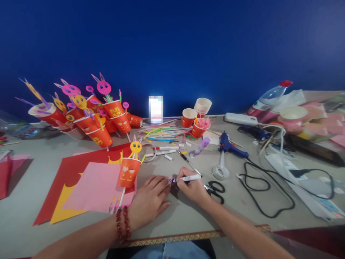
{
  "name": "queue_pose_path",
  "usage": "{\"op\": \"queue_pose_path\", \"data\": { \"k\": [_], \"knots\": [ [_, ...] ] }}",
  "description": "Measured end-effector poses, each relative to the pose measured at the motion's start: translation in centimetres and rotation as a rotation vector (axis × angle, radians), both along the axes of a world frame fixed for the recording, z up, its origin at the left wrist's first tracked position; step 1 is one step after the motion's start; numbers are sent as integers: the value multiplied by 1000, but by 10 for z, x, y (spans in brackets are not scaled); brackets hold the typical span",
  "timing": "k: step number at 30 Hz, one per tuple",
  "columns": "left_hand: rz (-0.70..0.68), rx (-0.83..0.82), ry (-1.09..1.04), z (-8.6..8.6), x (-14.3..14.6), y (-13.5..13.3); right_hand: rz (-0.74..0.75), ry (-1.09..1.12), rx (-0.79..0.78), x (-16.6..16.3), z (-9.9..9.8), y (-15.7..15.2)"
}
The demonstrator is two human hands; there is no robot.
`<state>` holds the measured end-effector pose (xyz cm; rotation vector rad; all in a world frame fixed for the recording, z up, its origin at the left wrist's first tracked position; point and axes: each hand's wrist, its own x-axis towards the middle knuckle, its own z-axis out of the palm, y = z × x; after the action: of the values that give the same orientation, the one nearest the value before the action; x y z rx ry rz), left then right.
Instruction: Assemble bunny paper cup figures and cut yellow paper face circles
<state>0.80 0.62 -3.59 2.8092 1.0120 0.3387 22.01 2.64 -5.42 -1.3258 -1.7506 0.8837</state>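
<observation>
My right hand (190,189) is closed round a white marker pen (188,177), its tip on a small pink paper piece (170,180) lying on the table. My left hand (151,199) rests flat on the table with its fingertips pinning that piece; a red bead bracelet (122,223) is on the wrist. Just left of my left hand stands a red paper cup (128,172) on a white stick, topped with a yellow bunny face (136,146).
Pink (94,187), red and yellow paper sheets lie at left. Black scissors (215,189), a blue glue gun (229,145) with black cable (258,194), a power strip (285,167), several decorated red cups (102,115), straws and markers (164,138), a bottle (269,97) surround.
</observation>
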Motion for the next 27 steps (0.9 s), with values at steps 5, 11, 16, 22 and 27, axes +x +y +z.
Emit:
{"op": "queue_pose_path", "data": {
  "k": [5, 11, 16, 22, 27],
  "knots": [
    [-1, 15, -5, -1, 0, 0, 3, -10, 3, 0, 1, -1],
    [-3, 4, 12, -1, 1, 0, 1, -26, 20, 0, 0, -1],
    [-1, 10, -4, -2, 0, 0, 9, -37, 26, -1, 2, -1],
    [-1, 12, -1, -2, 0, 0, 12, -26, 23, -2, 2, -1],
    [-5, 4, 2, -3, 0, 0, 14, -29, 19, -1, 0, 0]
  ]
}}
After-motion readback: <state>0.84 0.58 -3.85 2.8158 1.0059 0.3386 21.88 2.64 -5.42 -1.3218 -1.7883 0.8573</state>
